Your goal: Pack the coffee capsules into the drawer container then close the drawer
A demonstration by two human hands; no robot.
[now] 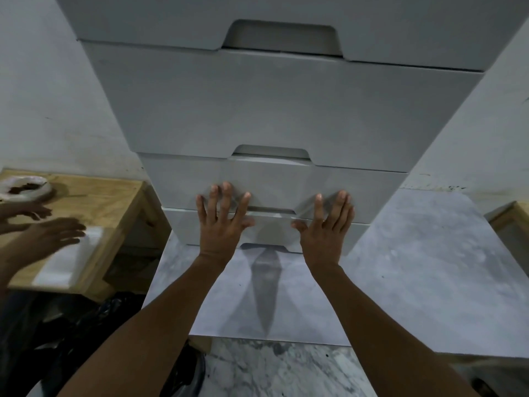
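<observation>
A tall grey drawer container [257, 104] stands in front of me on a pale marbled surface [415, 267]. Its drawer fronts sit nearly flush, each with a cut-out handle. My left hand [221, 222] and my right hand [326, 224] lie flat, fingers spread, against the fronts of the lower drawers [274, 181], side by side near the middle. Neither hand holds anything. No coffee capsules are in view.
A wooden side table [114, 202] stands at the left with a white sheet [68, 259] and a pale bag of brown stuff [23, 187]. Another person's blurred hands [48, 233] hover over it. Black bags [86, 325] lie below. White walls flank the container.
</observation>
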